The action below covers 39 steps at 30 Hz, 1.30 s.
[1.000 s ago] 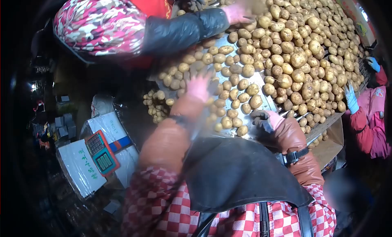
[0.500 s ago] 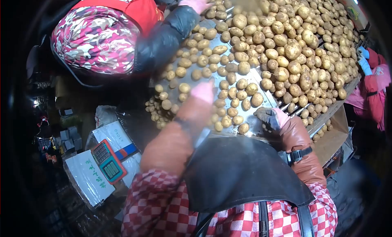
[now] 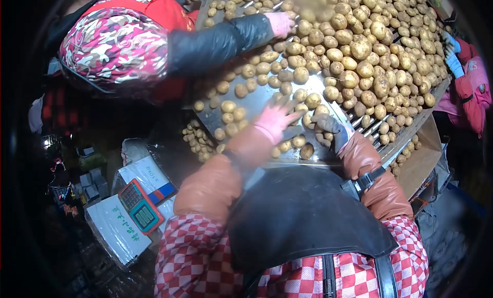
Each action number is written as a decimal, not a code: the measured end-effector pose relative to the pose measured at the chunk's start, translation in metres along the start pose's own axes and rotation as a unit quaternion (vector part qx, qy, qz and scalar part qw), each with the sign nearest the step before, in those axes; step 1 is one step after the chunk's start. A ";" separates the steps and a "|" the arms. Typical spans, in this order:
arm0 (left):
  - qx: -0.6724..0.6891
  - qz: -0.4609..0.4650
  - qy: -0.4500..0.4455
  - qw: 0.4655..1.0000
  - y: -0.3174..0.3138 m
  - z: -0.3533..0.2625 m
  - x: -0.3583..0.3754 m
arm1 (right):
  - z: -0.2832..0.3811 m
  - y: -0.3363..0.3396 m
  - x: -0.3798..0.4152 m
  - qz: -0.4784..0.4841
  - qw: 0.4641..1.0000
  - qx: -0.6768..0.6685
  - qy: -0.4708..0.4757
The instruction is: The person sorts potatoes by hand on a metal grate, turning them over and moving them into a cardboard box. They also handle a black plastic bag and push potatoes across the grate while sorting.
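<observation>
My left hand point(image 3: 276, 122), in a pink glove, reaches over the metal sorting tray point(image 3: 262, 98) with its fingers spread above loose potatoes. A little to its right is my right hand point(image 3: 333, 129) in a grey-and-pink glove. Its fingers curl around a potato point(image 3: 323, 139) close to the tray's front edge, and the glove partly hides that potato. More potatoes point(image 3: 233, 114) lie scattered on the tray to the left of my hands. Beyond them rises a large heap of potatoes point(image 3: 367, 51).
A co-worker's pink-gloved hand point(image 3: 280, 25) reaches in from the left. Another person's blue-gloved hands point(image 3: 452, 56) are at the far right. A scale point(image 3: 139, 205) rests on white boxes point(image 3: 115, 228) at lower left. An open cardboard box point(image 3: 421, 157) stands at right.
My left hand has moved slightly right and its fingers have spread. My right hand has shifted up and left among the potatoes. Fewer potatoes lie mid-tray. The co-worker's hand has moved right and down.
</observation>
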<state>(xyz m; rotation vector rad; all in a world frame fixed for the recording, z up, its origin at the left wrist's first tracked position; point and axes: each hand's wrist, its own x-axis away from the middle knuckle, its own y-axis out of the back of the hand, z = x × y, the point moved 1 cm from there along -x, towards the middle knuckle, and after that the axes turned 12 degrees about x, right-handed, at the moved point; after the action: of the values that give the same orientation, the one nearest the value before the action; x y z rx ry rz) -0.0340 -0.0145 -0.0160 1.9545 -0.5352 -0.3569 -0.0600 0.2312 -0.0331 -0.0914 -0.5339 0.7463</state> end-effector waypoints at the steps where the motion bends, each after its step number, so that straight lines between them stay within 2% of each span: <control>1: 0.026 0.058 0.099 0.993 -0.002 0.010 0.008 | 0.005 0.000 0.005 -0.017 0.995 -0.080 -0.059; 3: 0.072 0.170 0.284 0.941 0.002 0.040 0.026 | -0.001 0.014 0.020 -0.076 0.994 -0.059 -0.048; 5: 0.046 0.068 0.295 0.952 0.006 0.063 0.069 | -0.005 0.027 0.036 -0.152 0.979 -0.110 -0.080; 6: 0.014 0.063 0.309 0.949 0.007 0.068 0.086 | -0.009 0.033 0.043 -0.169 0.959 -0.206 -0.097; 7: -0.021 0.056 0.318 0.946 0.008 0.071 0.099 | -0.016 0.041 0.052 -0.139 0.899 -0.400 -0.108; 9: -0.052 0.033 0.355 0.933 0.001 0.068 0.110 | -0.022 0.039 0.069 -0.122 0.925 -0.354 -0.067; 10: -0.049 0.013 0.383 0.922 -0.003 0.066 0.112 | -0.005 0.026 0.078 -0.183 0.949 -0.250 -0.058; 12: -0.025 -0.042 0.445 0.894 -0.026 0.067 0.107 | -0.005 0.028 0.090 -0.261 0.943 -0.196 -0.068; 15: -0.057 -0.018 0.401 0.914 -0.022 0.017 0.054 | -0.040 0.053 0.118 -0.105 0.967 -0.232 0.000; 16: -0.011 -0.023 0.315 0.949 -0.025 0.008 0.036 | -0.026 0.040 0.138 -0.211 0.952 -0.222 -0.031; 17: 0.037 -0.028 0.226 0.973 -0.027 -0.002 0.018 | -0.033 0.037 0.158 -0.215 0.955 -0.203 -0.033; 19: 0.034 0.007 0.085 0.996 -0.026 -0.031 -0.008 | -0.052 0.042 0.205 -0.221 0.961 -0.164 -0.035; 20: 0.032 0.024 0.015 0.999 -0.023 -0.040 -0.017 | -0.055 0.037 0.231 -0.254 0.954 -0.146 -0.069; 23: 0.094 0.138 -0.034 0.985 -0.017 -0.040 -0.030 | -0.076 0.026 0.305 -0.331 0.921 -0.111 -0.174; 24: 0.144 0.053 -0.078 0.985 -0.022 -0.028 -0.032 | -0.087 0.023 0.329 -0.354 0.904 -0.114 -0.211; 27: 0.176 0.099 0.111 0.973 0.007 -0.022 -0.041 | -0.115 0.025 0.380 -0.410 0.852 -0.126 -0.301; 28: 0.148 -0.011 0.056 0.987 0.011 -0.006 -0.041 | -0.123 0.027 0.391 -0.424 0.836 -0.124 -0.326; 30: 0.080 -0.127 0.036 0.988 0.024 0.026 -0.054 | -0.137 0.040 0.405 -0.436 0.817 -0.113 -0.361; 31: 0.025 -0.128 0.092 0.987 0.039 0.032 -0.068 | -0.142 0.046 0.406 -0.434 0.811 -0.101 -0.379; 32: 0.025 -0.191 0.141 0.971 0.030 0.063 -0.075 | -0.145 0.055 0.401 -0.427 0.812 -0.088 -0.388; 34: 0.014 -0.106 0.278 0.955 0.025 0.068 -0.087 | -0.133 0.065 0.371 -0.404 0.833 -0.051 -0.376; 37: -0.023 -0.084 0.270 0.959 0.002 0.041 -0.080 | -0.066 0.056 0.291 -0.354 0.889 0.033 -0.287; 39: -0.062 -0.010 0.209 0.976 -0.010 0.023 -0.046 | -0.042 0.066 0.242 -0.266 0.909 0.194 -0.256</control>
<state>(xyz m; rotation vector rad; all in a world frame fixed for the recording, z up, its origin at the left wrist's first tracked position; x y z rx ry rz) -0.0825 -0.0053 -0.0343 1.8440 -0.2146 0.0133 0.0663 0.4458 0.0172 0.6187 -0.8525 0.3161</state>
